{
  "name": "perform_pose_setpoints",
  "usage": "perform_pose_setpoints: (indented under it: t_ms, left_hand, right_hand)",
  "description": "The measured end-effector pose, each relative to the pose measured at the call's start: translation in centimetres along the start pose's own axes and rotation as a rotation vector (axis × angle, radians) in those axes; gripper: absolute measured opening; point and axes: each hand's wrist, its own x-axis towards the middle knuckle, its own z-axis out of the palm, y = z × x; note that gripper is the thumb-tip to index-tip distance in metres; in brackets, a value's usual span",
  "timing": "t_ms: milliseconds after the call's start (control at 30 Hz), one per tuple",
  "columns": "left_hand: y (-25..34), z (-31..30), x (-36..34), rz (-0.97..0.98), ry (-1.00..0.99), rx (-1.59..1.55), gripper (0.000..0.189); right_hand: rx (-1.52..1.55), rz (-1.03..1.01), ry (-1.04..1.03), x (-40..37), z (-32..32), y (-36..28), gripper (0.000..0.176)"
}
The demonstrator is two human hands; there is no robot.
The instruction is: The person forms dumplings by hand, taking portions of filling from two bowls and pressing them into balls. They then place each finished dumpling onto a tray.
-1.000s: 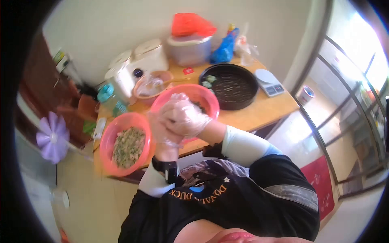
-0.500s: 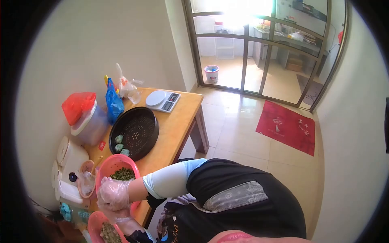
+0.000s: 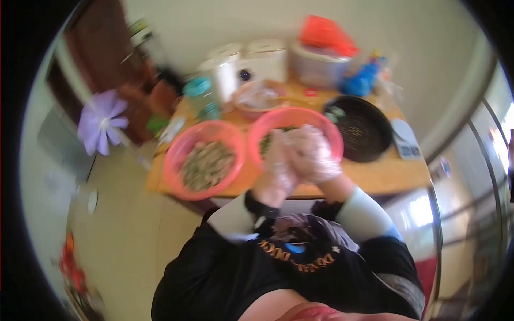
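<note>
Both my hands wear clear plastic gloves and are pressed together over a pink basin (image 3: 336,140) of chopped greens (image 3: 265,143). My left hand (image 3: 279,160) is closed against my right hand (image 3: 312,152), whose fingers wrap over it. Anything between the palms is hidden, and the view is blurred. To the left, a second pink basin (image 3: 173,170) holds a pale, lumpy filling (image 3: 208,165). On the right, a round black perforated pan (image 3: 364,131) carries a few greenish lumps (image 3: 335,113) near its left rim.
A white digital scale (image 3: 407,140) stands at the table's right end. Along the back are a small basin with a plastic bag (image 3: 258,96), white canisters (image 3: 266,60), a teal-lidded container (image 3: 201,96), a tub under a red bag (image 3: 326,36) and a blue bag (image 3: 361,80).
My view has swung left from the glass door and floor to face the table squarely. Both hands remain clasped together over the basin of greens.
</note>
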Motion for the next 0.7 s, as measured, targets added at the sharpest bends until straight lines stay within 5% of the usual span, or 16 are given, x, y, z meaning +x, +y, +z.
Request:
perform_pose_setpoints:
  t_ms: [67, 133, 233, 467, 700]
  left_hand:
    - [-0.2, -1.3, 1.4, 0.017, -0.050, -0.128, 0.068]
    - [0.7, 1.7, -0.3, -0.016, 0.213, -0.295, 0.068]
    - [-2.0, -3.6, 2.4, 0.068, 0.137, -0.270, 0.072]
    - [0.0, -1.8, 0.4, 0.017, 0.307, -0.363, 0.062]
    - [1.0, -3.0, 0.1, 0.014, 0.238, -0.420, 0.058]
  right_hand:
    - [0.123, 0.216, -0.106, 0.8, -0.1, -0.3, 0.009]
    - [0.231, 0.219, -0.093, 2.0, -1.1, -1.9, 0.009]
    - [0.152, 0.164, -0.188, 2.6, -1.0, -2.9, 0.014]
    - [0.109, 0.221, -0.229, 0.9, 1.5, -2.6, 0.010]
    - [0.156, 0.371, -0.269, 2.3, 2.4, -3.7, 0.010]
